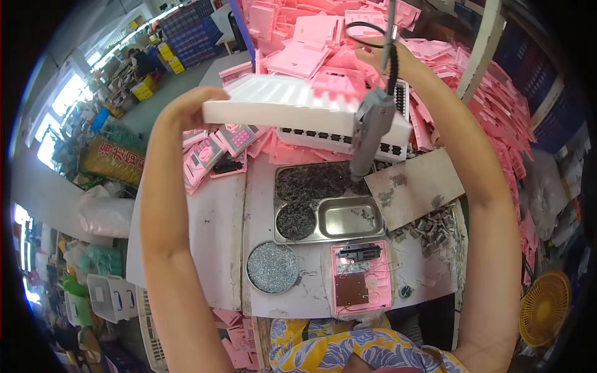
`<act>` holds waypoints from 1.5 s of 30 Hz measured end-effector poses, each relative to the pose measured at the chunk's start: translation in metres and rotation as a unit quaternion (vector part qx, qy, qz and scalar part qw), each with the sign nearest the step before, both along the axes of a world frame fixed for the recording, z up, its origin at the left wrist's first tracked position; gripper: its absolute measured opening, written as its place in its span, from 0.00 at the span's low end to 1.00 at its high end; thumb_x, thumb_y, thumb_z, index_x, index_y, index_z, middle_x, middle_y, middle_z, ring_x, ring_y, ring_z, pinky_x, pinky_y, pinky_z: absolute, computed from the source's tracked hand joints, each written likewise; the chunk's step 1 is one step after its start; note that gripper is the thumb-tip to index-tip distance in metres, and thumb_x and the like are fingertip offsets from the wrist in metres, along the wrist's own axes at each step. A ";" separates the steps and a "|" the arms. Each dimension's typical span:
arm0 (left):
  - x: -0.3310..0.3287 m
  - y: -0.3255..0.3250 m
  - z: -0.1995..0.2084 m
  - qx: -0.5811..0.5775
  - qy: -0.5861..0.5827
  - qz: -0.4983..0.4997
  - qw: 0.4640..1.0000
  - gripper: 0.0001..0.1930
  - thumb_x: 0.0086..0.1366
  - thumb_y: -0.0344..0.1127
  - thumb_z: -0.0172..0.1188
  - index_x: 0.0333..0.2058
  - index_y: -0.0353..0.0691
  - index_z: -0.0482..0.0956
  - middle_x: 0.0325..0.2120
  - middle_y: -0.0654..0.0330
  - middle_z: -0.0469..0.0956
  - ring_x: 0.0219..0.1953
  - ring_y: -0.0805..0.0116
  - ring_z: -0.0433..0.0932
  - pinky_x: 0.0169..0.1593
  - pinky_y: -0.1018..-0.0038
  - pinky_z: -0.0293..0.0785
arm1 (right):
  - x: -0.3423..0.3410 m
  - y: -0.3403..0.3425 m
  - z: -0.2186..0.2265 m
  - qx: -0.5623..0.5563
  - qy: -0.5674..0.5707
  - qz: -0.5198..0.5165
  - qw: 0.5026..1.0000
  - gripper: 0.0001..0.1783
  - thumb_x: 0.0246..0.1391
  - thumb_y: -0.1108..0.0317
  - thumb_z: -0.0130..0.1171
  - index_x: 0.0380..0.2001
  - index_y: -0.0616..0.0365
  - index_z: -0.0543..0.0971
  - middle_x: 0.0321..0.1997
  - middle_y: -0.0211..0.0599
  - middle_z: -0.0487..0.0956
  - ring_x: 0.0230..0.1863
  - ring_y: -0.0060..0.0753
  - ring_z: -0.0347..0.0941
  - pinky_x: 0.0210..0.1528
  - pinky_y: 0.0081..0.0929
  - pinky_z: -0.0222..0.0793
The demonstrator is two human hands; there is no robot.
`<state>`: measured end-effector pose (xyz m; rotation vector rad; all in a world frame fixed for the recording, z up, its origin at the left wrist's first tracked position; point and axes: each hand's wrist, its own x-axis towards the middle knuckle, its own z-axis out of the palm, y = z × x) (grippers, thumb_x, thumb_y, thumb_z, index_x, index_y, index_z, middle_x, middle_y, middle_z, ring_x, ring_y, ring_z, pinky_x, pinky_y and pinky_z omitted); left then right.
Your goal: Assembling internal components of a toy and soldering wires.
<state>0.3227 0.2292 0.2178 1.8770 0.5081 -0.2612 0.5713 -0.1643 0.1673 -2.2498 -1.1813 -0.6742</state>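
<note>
"Where's the white tray [280, 114]?"
"Over the table [211, 248], left hand [196, 107] curled round its end; right hand [380, 55], I can't tell its hold"
"Risk?"
"Swinging it might knock the hanging screwdriver [375, 121]"

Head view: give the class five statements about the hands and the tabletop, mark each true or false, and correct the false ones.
1. The left hand grips the left end of the white tray. True.
2. The grey tool lies flat on the table. False: it hangs with its tip downward.
3. The metal tray has small dark parts in its round compartment. True.
4. The round dish stands right of the metal tray. False: it stands nearer the person, by the tray's left corner.
5. The open pink case holds a flat brown piece. True.
</note>
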 end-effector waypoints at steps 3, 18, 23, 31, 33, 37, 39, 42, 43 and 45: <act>-0.025 0.025 0.017 0.045 -0.032 0.088 0.995 0.22 0.57 0.47 0.67 0.47 0.43 0.79 0.41 0.58 0.82 0.42 0.64 0.82 0.46 0.63 0.79 | -0.010 -0.008 0.011 -0.081 0.088 0.035 0.992 0.11 0.59 0.66 0.58 0.42 0.56 0.83 0.31 0.43 0.83 0.32 0.35 0.80 0.38 0.35 0.74; -0.262 0.183 -0.036 -0.145 -0.388 0.342 0.844 0.16 0.67 0.41 0.63 0.49 0.40 0.76 0.37 0.60 0.81 0.34 0.66 0.83 0.32 0.73 0.82 | -0.096 0.019 -0.073 -0.153 -0.058 0.036 0.986 0.20 0.50 0.51 0.64 0.35 0.57 0.81 0.39 0.53 0.81 0.44 0.57 0.78 0.46 0.49 0.73; -0.301 0.158 -0.131 -0.338 -0.537 0.099 0.766 0.32 0.65 0.44 0.65 0.63 0.36 0.66 0.52 0.50 0.77 0.46 0.56 0.81 0.42 0.66 0.83 | -0.083 -0.003 -0.156 -0.173 -0.079 0.013 0.982 0.18 0.43 0.50 0.68 0.30 0.53 0.85 0.37 0.43 0.83 0.42 0.48 0.79 0.49 0.43 0.74; -0.286 -0.122 -0.109 0.010 -0.402 0.177 0.898 0.30 0.67 0.45 0.63 0.62 0.34 0.69 0.55 0.46 0.76 0.51 0.50 0.78 0.49 0.61 0.76 | -0.268 -0.111 -0.058 0.356 0.431 0.220 0.800 0.21 0.67 0.60 0.54 0.58 0.58 0.76 0.47 0.39 0.82 0.38 0.29 0.78 0.31 0.21 0.76; -0.291 -0.147 -0.100 0.071 -0.369 0.160 0.913 0.30 0.68 0.45 0.62 0.62 0.34 0.69 0.55 0.45 0.76 0.52 0.49 0.77 0.51 0.60 0.74 | -0.337 -0.121 -0.074 0.247 0.530 0.374 0.720 0.32 0.67 0.67 0.51 0.73 0.52 0.60 0.58 0.45 0.77 0.43 0.30 0.78 0.30 0.21 0.79; -0.294 -0.177 -0.088 0.130 -0.345 0.104 0.924 0.29 0.69 0.46 0.61 0.62 0.33 0.70 0.56 0.44 0.76 0.55 0.46 0.75 0.55 0.58 0.70 | -0.443 -0.159 -0.114 0.160 0.621 0.333 0.692 0.57 0.43 0.57 0.75 0.74 0.58 0.57 0.62 0.40 0.74 0.50 0.28 0.75 0.43 0.25 0.73; -0.291 -0.185 -0.086 0.138 -0.340 0.074 0.927 0.29 0.69 0.46 0.60 0.61 0.32 0.71 0.57 0.43 0.76 0.56 0.44 0.74 0.57 0.56 0.69 | -0.466 -0.194 -0.116 0.241 0.636 0.265 0.683 0.56 0.44 0.56 0.75 0.73 0.59 0.58 0.63 0.40 0.74 0.52 0.28 0.74 0.47 0.26 0.71; -0.290 -0.192 -0.076 0.167 -0.338 0.029 0.926 0.28 0.70 0.46 0.60 0.61 0.31 0.72 0.58 0.42 0.76 0.57 0.42 0.73 0.60 0.55 0.66 | -0.487 -0.242 -0.099 0.368 0.587 0.210 0.690 0.55 0.45 0.55 0.75 0.72 0.62 0.59 0.65 0.40 0.73 0.56 0.29 0.72 0.54 0.29 0.69; -0.296 -0.192 -0.061 0.217 -0.337 0.018 0.916 0.28 0.71 0.46 0.59 0.61 0.31 0.72 0.57 0.42 0.76 0.57 0.43 0.73 0.60 0.55 0.66 | -0.483 -0.247 -0.101 0.417 0.562 0.224 0.679 0.54 0.46 0.54 0.75 0.72 0.63 0.59 0.65 0.40 0.72 0.58 0.30 0.72 0.56 0.29 0.69; -0.295 -0.202 -0.042 0.268 -0.337 -0.019 0.903 0.28 0.71 0.44 0.59 0.62 0.31 0.71 0.57 0.43 0.76 0.55 0.44 0.74 0.59 0.57 0.67 | -0.493 -0.265 -0.082 0.468 0.511 0.208 0.690 0.54 0.47 0.53 0.75 0.71 0.65 0.60 0.66 0.41 0.72 0.60 0.30 0.71 0.60 0.31 0.67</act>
